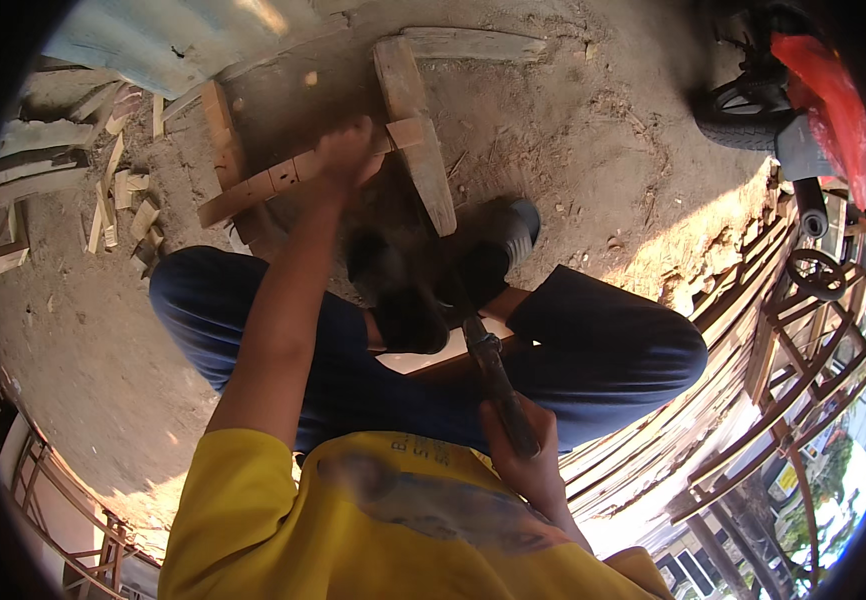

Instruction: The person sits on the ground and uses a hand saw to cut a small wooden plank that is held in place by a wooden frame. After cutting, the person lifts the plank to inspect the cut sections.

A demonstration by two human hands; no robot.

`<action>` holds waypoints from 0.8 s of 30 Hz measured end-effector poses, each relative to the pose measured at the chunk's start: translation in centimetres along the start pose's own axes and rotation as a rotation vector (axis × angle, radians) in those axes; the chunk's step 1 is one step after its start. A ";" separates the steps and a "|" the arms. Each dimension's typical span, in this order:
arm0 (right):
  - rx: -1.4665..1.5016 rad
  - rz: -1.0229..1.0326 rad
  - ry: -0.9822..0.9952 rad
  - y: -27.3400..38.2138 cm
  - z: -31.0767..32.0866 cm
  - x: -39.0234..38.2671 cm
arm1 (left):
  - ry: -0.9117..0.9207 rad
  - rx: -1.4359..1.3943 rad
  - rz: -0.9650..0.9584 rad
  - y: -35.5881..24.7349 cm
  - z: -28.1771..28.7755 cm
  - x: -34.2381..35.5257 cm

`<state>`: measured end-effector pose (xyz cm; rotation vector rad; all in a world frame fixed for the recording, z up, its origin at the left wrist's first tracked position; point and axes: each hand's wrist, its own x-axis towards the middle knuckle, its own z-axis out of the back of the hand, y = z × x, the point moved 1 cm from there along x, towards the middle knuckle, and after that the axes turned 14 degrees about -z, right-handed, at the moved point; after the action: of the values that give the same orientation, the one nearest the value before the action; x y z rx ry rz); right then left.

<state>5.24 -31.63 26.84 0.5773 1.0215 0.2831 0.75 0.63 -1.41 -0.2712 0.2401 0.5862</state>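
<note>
My left hand (345, 152) reaches far forward, its fingers closed round a narrow wooden strip (263, 184) with small dark marks along it. The strip slants across a short brown board (223, 135) on its left and a thicker, paler wooden plank (415, 120) on its right. Close to my lap, my right hand (525, 435) grips a tool by its long dark handle (505, 385), which has a metal collar. The tool's far end points toward my feet and is lost in the dark there, so its kind cannot be made out.
My dark shoes (498, 240) are between the wood and my bent knees. Wood offcuts (113, 200) lie on the dirt floor at left, and another plank (473, 45) lies at the far side. A wheel (748, 110) and red plastic (833, 115) stand far right, above stacked wood strips (693, 370).
</note>
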 end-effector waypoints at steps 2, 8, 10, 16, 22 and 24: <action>0.014 -0.001 0.024 0.8 -0.8 1.9 | -0.010 -0.057 -0.016 0.0 -0.3 0.1; 0.056 -0.022 0.016 0.6 -1.1 1.3 | -0.066 -0.006 -0.015 0.6 -1.5 -0.2; 0.042 -0.068 -0.059 -0.4 -0.1 -1.3 | -0.028 0.017 -0.010 0.5 -1.1 0.2; 0.132 0.054 -0.001 1.1 -2.8 4.5 | -0.132 -0.080 0.008 -0.1 -0.8 0.4; 0.121 -0.020 0.002 -0.4 -0.8 -0.6 | -0.096 -0.023 0.040 0.9 -1.8 0.0; 0.145 0.044 -0.017 -0.9 -2.6 2.6 | -0.097 -0.069 0.009 -0.2 -0.6 0.0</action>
<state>4.25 -30.34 23.44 0.7324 1.0198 0.2436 0.76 0.30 -1.95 -0.3075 0.1278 0.6158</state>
